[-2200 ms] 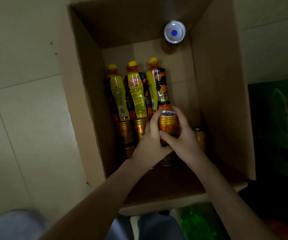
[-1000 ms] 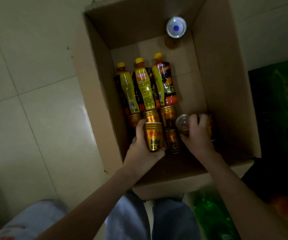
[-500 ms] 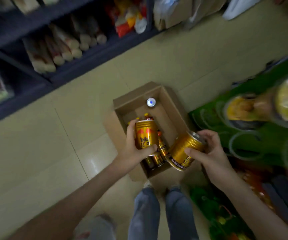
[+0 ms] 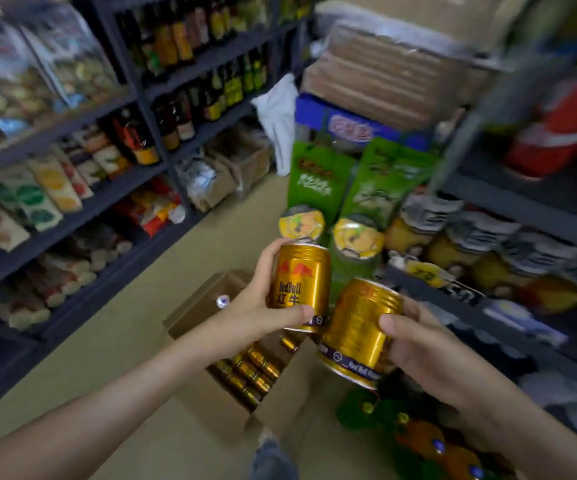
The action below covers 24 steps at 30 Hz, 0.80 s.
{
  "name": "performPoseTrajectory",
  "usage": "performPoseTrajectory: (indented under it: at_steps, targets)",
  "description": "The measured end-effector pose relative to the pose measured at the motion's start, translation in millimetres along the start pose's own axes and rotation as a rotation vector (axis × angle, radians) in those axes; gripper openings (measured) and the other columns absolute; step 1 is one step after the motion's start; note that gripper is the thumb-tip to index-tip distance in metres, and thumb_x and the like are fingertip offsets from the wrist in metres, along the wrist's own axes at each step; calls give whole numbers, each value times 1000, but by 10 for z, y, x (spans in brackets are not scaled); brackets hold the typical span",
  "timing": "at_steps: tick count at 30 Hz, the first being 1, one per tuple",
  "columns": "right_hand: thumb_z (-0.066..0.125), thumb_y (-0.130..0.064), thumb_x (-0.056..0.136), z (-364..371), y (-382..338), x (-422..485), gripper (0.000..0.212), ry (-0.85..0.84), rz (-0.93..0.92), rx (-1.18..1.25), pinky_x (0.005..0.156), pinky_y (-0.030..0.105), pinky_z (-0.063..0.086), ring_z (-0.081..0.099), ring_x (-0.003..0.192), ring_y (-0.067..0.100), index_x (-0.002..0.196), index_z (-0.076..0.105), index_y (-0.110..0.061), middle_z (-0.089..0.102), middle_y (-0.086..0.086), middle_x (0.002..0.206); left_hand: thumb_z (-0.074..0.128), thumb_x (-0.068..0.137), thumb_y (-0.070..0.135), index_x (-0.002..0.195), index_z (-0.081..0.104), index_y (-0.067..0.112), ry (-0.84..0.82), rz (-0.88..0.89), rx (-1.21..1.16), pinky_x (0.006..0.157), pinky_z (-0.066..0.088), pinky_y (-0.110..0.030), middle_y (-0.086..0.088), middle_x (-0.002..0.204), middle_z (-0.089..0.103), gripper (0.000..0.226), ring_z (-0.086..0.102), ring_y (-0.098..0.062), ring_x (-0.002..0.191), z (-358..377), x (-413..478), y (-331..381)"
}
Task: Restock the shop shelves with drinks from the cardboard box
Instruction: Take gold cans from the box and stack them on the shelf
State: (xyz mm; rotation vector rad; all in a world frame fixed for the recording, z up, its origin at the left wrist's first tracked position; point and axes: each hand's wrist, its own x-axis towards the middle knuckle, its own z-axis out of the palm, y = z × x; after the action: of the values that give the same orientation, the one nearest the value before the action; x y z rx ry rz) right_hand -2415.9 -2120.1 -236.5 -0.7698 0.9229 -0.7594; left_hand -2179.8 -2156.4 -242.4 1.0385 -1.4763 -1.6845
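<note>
Head view, blurred at the edges. Dark shelving on the left (image 4: 72, 216) runs from the upper left down the frame, packed with packets and bottles. More shelving on the right (image 4: 522, 209) carries jars and a red pack. Between them a strip of tan floor (image 4: 134, 341) lies bare towards the far end, where stacked cartons (image 4: 384, 74) and green packs (image 4: 318, 178) close it off.

The cardboard box (image 4: 193, 306) sits open-topped on the floor at lower centre, its right side close against the goods under the right shelving. Rows of gold cans (image 4: 249, 372) lie inside.

Above the box, the left hand (image 4: 256, 310) grips an upright gold can (image 4: 302, 289), thumb across its lower front. The right hand (image 4: 429, 351) grips a tilted gold can (image 4: 360, 330), its top leaning to the upper right. The two held cans are just beside each other; whether their rims touch cannot be told.
</note>
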Motion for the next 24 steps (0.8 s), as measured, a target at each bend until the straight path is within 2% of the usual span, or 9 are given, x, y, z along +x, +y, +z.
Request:
performPoseTrajectory:
  at_steps: [3,6,9,11,13,17,19,21,24]
  targets:
    - [93,-33,48,-287,-70,-980,90,64,-130,18,77,42,56,64,109,36,127,56,-9,64,18,122,76,73,0,133,30,38,-127,75,48,77,51,-23,4,126,47,85,63,-7,98,926,-53,124]
    - [93,-33,48,-633,-143,-1940,86,229,-257,-43,73,41,57,68,100,33,122,59,-6,68,17,114,70,76,-11,129,35,38,-211,153,73,72,52,-22,4,121,50,80,64,-6,90,1929,-15,306]
    - [80,-23,67,-951,-297,-2825,61,397,-361,-141,75,42,58,68,101,31,122,58,-7,68,16,114,76,73,-3,128,38,41,-308,197,55,75,53,-28,-2,124,52,80,65,-10,92,2816,73,532]
    - [70,-19,71,-1121,-445,-3316,52,486,-424,-172,70,40,59,69,98,30,120,58,-9,69,14,112,81,66,10,127,40,44,-370,233,50,78,54,-32,-4,128,51,80,65,-16,99,3322,113,749]
    - [69,-20,70,-1249,-604,-3716,50,549,-498,-209,72,39,59,70,97,27,118,60,-10,71,12,110,82,63,16,129,38,43,-400,291,72,78,55,-36,-6,129,50,83,65,-21,100,3783,131,1009]
    - [81,-18,63,-1529,-911,-4391,55,729,-630,-307,81,39,56,69,99,24,114,62,-16,72,5,105,78,74,0,130,36,39,-397,428,120,74,56,-32,-5,123,54,81,67,-20,93,4543,191,1466]
    - [87,-19,57,-1643,-1100,-4688,62,806,-696,-364,80,35,56,68,99,22,114,62,-19,72,2,103,82,68,7,127,39,42,-415,525,134,73,56,-31,0,119,56,81,67,-17,93,4853,264,1695]
    - [81,-25,53,-1758,-1329,-4929,66,881,-755,-419,81,34,55,68,97,18,116,61,-20,72,0,104,84,65,12,124,40,45,-419,616,153,74,56,-30,2,119,55,81,65,-16,98,5135,348,1958]
    - [81,-28,50,-1940,-1728,-5207,73,914,-854,-464,83,34,55,69,97,15,119,59,-21,71,0,106,88,64,19,125,37,47,-415,731,154,78,57,-31,-2,123,53,84,63,-20,102,5479,500,2380]
